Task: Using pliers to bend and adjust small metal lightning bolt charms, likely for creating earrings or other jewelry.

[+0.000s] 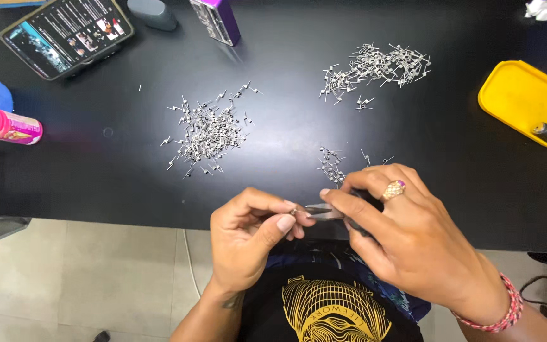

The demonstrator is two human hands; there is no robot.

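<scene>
We pinch a tiny silver wire coil (294,211) in our left hand (248,237) fingers above the black tabletop (286,136) edge, our right hand (406,240) closed on slim metal pliers (325,212) gripping its lead, likely mid-trim, needing steady alignment next.

A tiny metal coil (294,211) sits pinched at the tip of slim, level metal tweezers (324,211); both above the table's edge.

Bare tabletop (286,136) between pin heaps (205,132)
</scene>
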